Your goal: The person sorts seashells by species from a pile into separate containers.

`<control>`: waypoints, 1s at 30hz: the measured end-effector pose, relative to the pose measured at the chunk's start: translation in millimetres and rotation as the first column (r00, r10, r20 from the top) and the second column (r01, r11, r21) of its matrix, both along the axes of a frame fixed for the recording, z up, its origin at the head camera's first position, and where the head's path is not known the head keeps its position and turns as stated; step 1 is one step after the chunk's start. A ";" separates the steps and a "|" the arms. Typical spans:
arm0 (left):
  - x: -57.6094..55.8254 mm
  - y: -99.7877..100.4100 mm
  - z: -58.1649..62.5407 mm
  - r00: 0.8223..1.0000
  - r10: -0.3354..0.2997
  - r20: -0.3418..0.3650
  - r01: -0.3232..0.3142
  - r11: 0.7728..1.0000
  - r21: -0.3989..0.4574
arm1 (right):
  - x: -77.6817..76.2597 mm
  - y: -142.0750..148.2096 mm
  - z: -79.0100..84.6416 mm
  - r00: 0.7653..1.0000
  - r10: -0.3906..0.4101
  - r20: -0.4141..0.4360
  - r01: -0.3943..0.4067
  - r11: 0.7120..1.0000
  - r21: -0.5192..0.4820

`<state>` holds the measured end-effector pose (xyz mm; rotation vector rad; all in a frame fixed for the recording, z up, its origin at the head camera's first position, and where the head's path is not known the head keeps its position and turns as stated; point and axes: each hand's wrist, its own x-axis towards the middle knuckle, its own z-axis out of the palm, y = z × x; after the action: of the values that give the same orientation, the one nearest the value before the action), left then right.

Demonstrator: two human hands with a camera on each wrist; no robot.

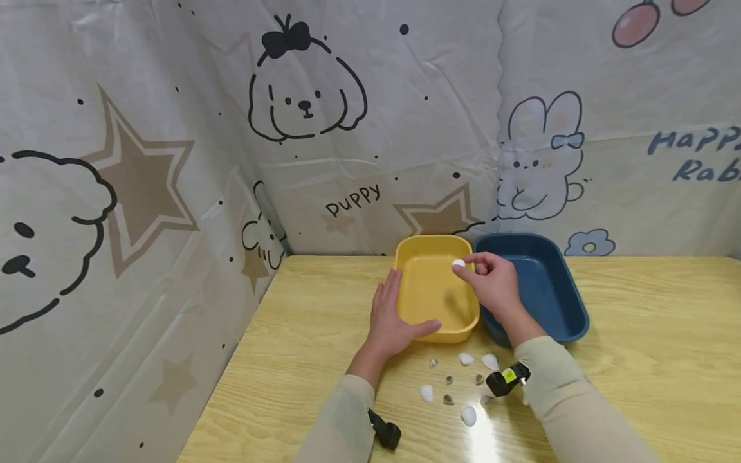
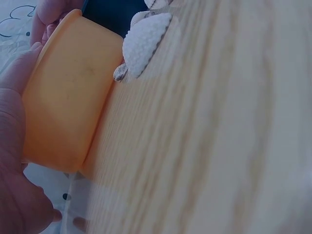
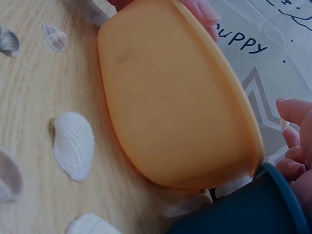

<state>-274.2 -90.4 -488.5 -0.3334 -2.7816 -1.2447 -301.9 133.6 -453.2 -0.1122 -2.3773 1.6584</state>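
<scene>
Dark-blue rectangular tub, right of the yellow rectangular tub: partly hidden by the right hand. Small white object above the yellow tub: partly finger-covered, kind indeterminate.

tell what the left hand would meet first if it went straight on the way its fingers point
Probably the printed sheet at the back: the left hand points toward it along the left side of the yellow tray. How much gap lies between is unclear.
</scene>
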 end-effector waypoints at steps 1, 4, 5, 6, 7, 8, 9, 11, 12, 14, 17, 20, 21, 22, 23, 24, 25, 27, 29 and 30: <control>0.5 0.1 0.0 1.000 -0.001 0.000 0.001 1.000 -0.001 | 0.0 0.2 -1.4 1.000 -0.002 0.006 0.002 1.000 -0.008; 0.3 0.0 -0.6 1.000 -0.003 -0.007 0.003 1.000 -0.003 | -0.7 0.7 -3.7 1.000 -0.010 0.014 0.011 1.000 -0.016; -0.1 -0.2 -0.7 1.000 -0.004 -0.010 0.004 1.000 -0.003 | -1.1 0.8 -4.0 1.000 -0.012 0.013 0.012 1.000 -0.016; -0.5 -0.3 -0.7 1.000 -0.005 -0.016 0.005 1.000 -0.002 | -1.6 1.0 -4.2 1.000 -0.013 0.015 0.013 1.000 -0.016; -1.0 -0.4 -0.8 1.000 -0.006 -0.021 0.006 1.000 -0.001 | -2.1 1.0 -4.1 1.000 -0.014 0.016 0.014 1.000 -0.015; -1.3 -0.4 -0.8 1.000 -0.007 -0.023 0.008 1.000 0.001 | -2.4 1.0 -3.9 1.000 -0.015 0.019 0.015 1.000 -0.015; -1.5 -0.3 -0.7 1.000 -0.008 -0.025 0.008 1.000 0.001 | -2.5 1.1 -3.8 1.000 -0.014 0.021 0.014 1.000 -0.015; -1.7 -0.2 -0.5 1.000 -0.008 -0.025 0.008 1.000 0.001 | -2.7 1.3 -3.6 1.000 -0.013 0.029 0.013 1.000 -0.017; -1.8 -0.1 -0.5 1.000 -0.009 -0.026 0.009 1.000 -0.001 | -2.8 1.3 -3.6 0.999 -0.013 0.033 0.013 1.000 -0.016; -2.0 0.1 -0.3 1.000 -0.012 -0.027 0.012 1.000 -0.003 | -3.0 1.4 -3.3 0.999 -0.012 0.039 0.012 1.000 -0.017; -2.5 0.2 0.0 0.999 -0.015 -0.030 0.015 1.000 -0.010 | -3.6 1.7 -3.1 0.999 -0.013 0.041 0.014 1.000 -0.014; -2.8 0.3 0.0 1.000 -0.015 -0.027 0.015 1.000 -0.009 | -4.4 2.2 -3.3 0.999 -0.014 0.040 0.015 1.000 -0.018; -2.8 0.3 -0.1 1.000 -0.013 -0.025 0.013 1.000 -0.009 | -4.7 2.2 -3.5 0.999 -0.014 0.037 0.015 1.000 -0.022; -2.8 0.5 -0.2 1.000 -0.011 -0.021 0.011 1.000 -0.008 | -4.9 2.3 -3.8 0.999 -0.014 0.035 0.015 1.000 -0.025; -2.8 0.4 -0.5 1.000 -0.009 -0.019 0.009 1.000 -0.007 | -5.1 2.3 -4.1 0.999 -0.014 0.033 0.015 0.999 -0.028; -2.7 0.4 -0.9 1.000 -0.007 -0.017 0.007 1.000 -0.007 | -5.1 2.3 -4.4 0.999 -0.013 0.031 0.014 0.999 -0.031; -2.7 0.2 -1.3 1.000 -0.006 -0.015 0.006 1.000 -0.009 | -5.0 2.2 -4.6 0.999 -0.013 0.029 0.014 0.999 -0.033; -2.6 0.0 -2.1 1.000 -0.003 -0.012 0.003 1.000 -0.010 | -4.6 2.1 -4.9 1.000 -0.012 0.024 0.013 0.999 -0.040; -2.3 -0.5 -2.9 1.000 -0.004 -0.009 0.004 1.000 -0.008 | -3.7 2.1 -4.9 1.000 -0.010 0.018 0.011 0.999 -0.048; -2.2 -0.7 -3.3 1.000 -0.005 -0.009 0.005 1.000 -0.006 | -3.3 2.0 -4.8 1.000 -0.008 0.015 0.009 0.999 -0.054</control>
<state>-276.4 -91.1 -491.8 -0.3449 -2.7793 -1.2335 -305.3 135.6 -458.0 -0.1446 -2.3398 1.7236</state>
